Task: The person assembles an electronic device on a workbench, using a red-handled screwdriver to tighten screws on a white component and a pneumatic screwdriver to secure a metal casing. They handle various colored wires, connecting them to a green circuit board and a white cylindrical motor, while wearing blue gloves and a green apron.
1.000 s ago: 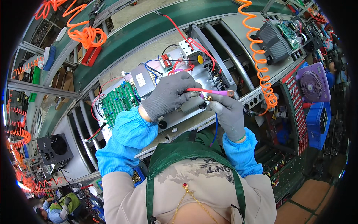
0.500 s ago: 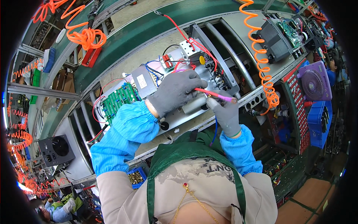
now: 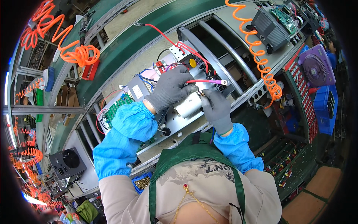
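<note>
My left hand (image 3: 169, 89), in a grey glove, is closed at the middle of an opened electrical unit. A red cable (image 3: 199, 81) with a purple sleeve and a ring lug comes out from its fingers and points right. My right hand (image 3: 217, 111), also gloved, has thumb and forefinger pinched together near a small metal part; what they hold is too small to make out. Below the fingertips lies a white cylinder (image 3: 188, 105), like a capacitor, on the unit's metal plate. A yellow round cap (image 3: 192, 62) stands just beyond my left hand.
The unit's metal frame (image 3: 209, 48) rises on its right side; a green circuit board (image 3: 118, 108) is at its left. Coiled orange air hoses (image 3: 257, 44) hang on both sides. A purple fan (image 3: 317, 69) and blue bin (image 3: 325, 108) stand right. Brass fasteners fill a blue box (image 3: 137, 187).
My right hand has moved left and away from the cable's end, coming close to my left fingers. The ring lug now shows bare, and the white cylinder is more visible. The whole view has shifted.
</note>
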Motion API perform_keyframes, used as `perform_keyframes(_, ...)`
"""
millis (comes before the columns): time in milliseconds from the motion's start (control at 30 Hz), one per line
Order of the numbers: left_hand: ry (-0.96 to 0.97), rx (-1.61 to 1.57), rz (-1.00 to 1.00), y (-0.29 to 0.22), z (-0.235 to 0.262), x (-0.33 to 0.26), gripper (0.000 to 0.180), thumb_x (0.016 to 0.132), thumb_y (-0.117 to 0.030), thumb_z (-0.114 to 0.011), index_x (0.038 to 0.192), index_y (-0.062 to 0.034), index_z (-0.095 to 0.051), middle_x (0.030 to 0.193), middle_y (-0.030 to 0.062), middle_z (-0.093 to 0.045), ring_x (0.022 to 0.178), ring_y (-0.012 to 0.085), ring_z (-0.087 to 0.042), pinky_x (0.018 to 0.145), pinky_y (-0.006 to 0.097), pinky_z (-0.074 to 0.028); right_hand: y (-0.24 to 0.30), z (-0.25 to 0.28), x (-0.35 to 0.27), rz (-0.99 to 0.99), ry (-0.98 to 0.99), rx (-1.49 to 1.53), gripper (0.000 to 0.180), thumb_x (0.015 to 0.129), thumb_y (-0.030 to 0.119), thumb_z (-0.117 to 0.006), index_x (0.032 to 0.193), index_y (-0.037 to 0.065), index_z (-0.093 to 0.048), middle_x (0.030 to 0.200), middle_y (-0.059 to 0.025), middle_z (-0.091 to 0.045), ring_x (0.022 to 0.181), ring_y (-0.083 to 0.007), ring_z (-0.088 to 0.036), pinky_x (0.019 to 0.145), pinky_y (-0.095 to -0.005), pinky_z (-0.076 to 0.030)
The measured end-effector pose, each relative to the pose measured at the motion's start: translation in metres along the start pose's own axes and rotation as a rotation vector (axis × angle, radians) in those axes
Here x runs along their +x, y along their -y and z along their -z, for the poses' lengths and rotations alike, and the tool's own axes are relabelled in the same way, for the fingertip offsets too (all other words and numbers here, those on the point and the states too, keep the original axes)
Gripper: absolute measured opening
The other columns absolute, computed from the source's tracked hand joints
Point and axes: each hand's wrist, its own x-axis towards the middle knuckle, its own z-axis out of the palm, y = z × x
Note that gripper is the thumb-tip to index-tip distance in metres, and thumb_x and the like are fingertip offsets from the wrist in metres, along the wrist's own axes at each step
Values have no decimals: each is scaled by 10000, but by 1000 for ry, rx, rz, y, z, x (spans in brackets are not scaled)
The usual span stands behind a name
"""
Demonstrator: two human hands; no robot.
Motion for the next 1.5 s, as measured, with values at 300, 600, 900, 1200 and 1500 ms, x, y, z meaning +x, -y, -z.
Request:
perform_keyframes(300, 66, -29, 92, 7, -8, 18, 251, 754, -281, -677, 828, -41, -659, 793, 135, -588, 774, 310, -583, 660, 408, -458, -8, -6, 0, 25, 141, -188, 237, 824, 77, -598, 1056, 34, -587, 829, -166, -592, 732, -352, -590, 610, -423, -467)
perform_keyframes(600, 290, 9, 130, 6, 4, 28, 265, 810, -299, -630, 837, -40, -675, 767, 160, -581, 760, 324, -579, 668, 422, -451, -12, -4, -4, 22, 194, -180, 250, 840, 71, -569, 1088, 40, -575, 825, -158, -585, 740, -336, -594, 620, -422, -476)
perform_keyframes(900, 77, -100, 3, -1, -6, 2, 252, 886, -253, -558, 974, -26, -622, 938, 172, -520, 869, 324, -544, 723, 414, -445, -16, 6, -3, 58, 230, -23, 286, 849, 90, -548, 1129, 33, -562, 866, -168, -590, 768, -340, -592, 671, -420, -481)
perform_keyframes(1200, -237, -149, 172, -14, -27, 2, 260, 806, -122, -612, 1053, -44, -622, 976, 168, -559, 883, 318, -571, 754, 394, -460, -16, -4, -6, -123, 139, 221, 238, 888, 112, -510, 1090, 10, -584, 835, -125, -573, 666, -189, -573, 629, -305, -474)
perform_keyframes(1500, -251, -115, 146, 0, -34, -2, 268, 793, -82, -594, 1057, -47, -622, 951, 157, -565, 876, 317, -578, 758, 390, -463, 4, -11, 6, -697, 171, 497, 179, 916, 164, -514, 988, 26, -603, 773, -37, -557, 561, -73, -500, 508, -232, -429)
